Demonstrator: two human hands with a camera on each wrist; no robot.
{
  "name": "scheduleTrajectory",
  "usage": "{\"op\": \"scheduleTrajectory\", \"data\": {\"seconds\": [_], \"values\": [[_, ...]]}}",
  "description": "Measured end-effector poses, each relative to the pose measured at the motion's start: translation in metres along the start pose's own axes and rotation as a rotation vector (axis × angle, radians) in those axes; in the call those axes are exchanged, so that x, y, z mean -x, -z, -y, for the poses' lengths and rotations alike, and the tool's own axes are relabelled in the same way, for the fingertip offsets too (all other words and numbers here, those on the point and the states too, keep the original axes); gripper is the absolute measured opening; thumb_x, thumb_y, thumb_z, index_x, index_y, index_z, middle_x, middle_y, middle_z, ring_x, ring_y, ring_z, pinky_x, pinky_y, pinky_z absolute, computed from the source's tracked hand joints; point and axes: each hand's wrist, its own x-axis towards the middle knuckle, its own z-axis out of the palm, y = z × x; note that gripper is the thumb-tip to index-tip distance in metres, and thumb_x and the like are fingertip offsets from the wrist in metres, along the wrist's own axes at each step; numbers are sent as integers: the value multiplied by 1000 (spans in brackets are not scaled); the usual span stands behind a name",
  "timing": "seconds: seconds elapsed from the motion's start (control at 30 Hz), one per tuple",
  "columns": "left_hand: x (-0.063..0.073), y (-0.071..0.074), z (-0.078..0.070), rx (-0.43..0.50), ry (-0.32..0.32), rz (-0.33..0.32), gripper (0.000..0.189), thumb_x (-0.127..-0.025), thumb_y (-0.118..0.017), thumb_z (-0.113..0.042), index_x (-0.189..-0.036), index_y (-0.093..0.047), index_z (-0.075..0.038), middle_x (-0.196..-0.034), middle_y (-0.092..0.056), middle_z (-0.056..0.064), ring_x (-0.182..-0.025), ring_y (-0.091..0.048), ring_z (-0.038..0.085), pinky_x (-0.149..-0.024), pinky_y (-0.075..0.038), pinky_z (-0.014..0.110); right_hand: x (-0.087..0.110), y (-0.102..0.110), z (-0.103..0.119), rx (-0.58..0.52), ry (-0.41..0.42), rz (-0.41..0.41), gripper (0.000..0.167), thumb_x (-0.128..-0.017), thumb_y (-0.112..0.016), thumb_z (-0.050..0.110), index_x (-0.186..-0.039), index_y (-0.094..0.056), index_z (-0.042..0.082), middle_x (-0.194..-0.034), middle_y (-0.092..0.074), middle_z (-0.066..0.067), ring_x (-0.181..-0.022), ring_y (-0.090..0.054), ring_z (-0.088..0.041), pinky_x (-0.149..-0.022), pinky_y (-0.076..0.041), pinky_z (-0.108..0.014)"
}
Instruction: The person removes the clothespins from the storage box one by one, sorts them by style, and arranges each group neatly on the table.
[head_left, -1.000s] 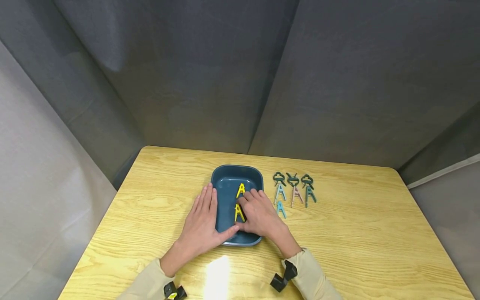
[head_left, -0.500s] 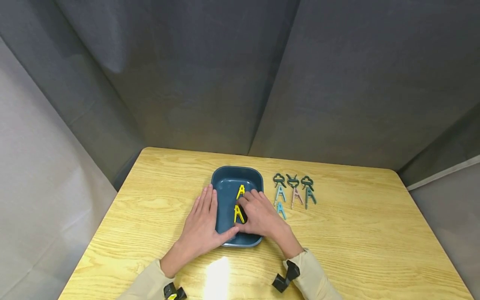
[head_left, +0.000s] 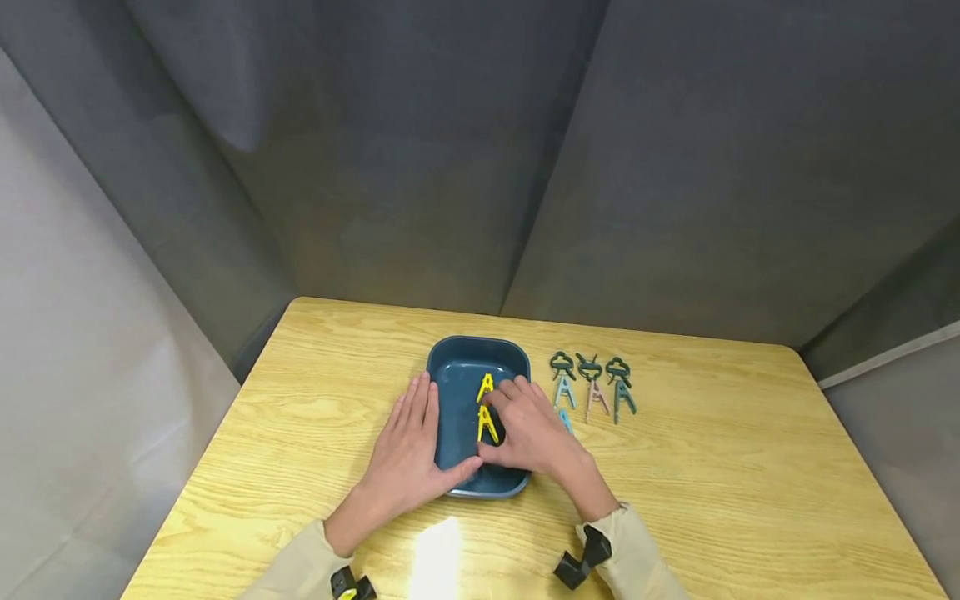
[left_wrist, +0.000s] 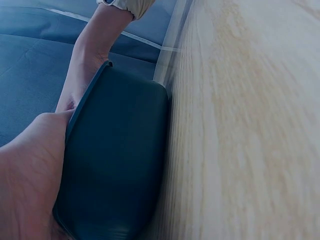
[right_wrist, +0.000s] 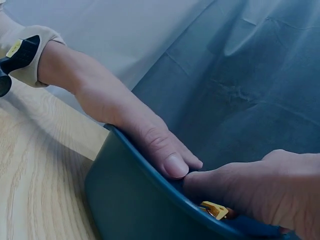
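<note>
A dark blue rectangular basin (head_left: 456,417) sits on the table with two yellow clothespins inside. The farther yellow clothespin (head_left: 486,385) lies near the basin's middle. My right hand (head_left: 532,429) reaches in over the right rim, its thumb and fingers curled round the nearer yellow clothespin (head_left: 487,423), which also shows as a yellow bit (right_wrist: 216,210) under the hand in the right wrist view. Along the left rim rests my left hand (head_left: 408,454), fingers straight, thumb stretched across the near end to the right thumb's tip. The right fingertips are partly hidden in the basin.
Right of the basin, three dark green clips (head_left: 590,369) lie in a row. Below them are a light blue clothespin (head_left: 564,392), a pink one (head_left: 596,398) and a green one (head_left: 623,401). Another light blue clothespin (head_left: 565,418) is partly covered by the right hand. Grey curtains (head_left: 480,167) stand behind.
The right hand and the nearer yellow clothespin have shifted slightly to the right, and the hand covers more of the nearest light blue clothespin. The left hand keeps its place on the basin.
</note>
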Motion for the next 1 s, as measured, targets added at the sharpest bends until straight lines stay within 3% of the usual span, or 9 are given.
{"op": "scheduleTrajectory", "data": {"seconds": [0.2,0.53,0.83,1.0], "values": [[0,0,-1,11,10,15,125,-87,-39,-91,-163,-20,5,-174,-10,21,-161,-8,33,-128,-20,50,4,7,-3,8,4,-17,63,-76,-82,53,-116,-73,5,-98,-63,-6,-87,-47,-22,-79,-45,-37],[0,-1,0,2,19,28,126,-86,-36,-92,-164,-17,4,-174,-8,21,-161,-11,35,-128,-19,49,15,20,0,25,4,-31,61,-75,-83,54,-113,-73,7,-102,-66,-7,-90,-54,-24,-91,-52,-45],[0,-1,-1,0,23,18,126,-85,-40,-92,-164,-18,4,-174,-9,21,-161,-11,35,-128,-20,49,29,27,-5,6,-40,-50,62,-73,-83,53,-113,-73,7,-100,-66,-3,-90,-55,-22,-88,-52,-43],[0,-1,-1,15,25,24,126,-86,-41,-91,-165,-15,3,-174,-8,20,-161,-10,35,-128,-19,49,35,37,-8,-16,-52,-56,63,-73,-82,52,-115,-72,5,-107,-69,-7,-98,-61,-25,-99,-51,-47]]}}
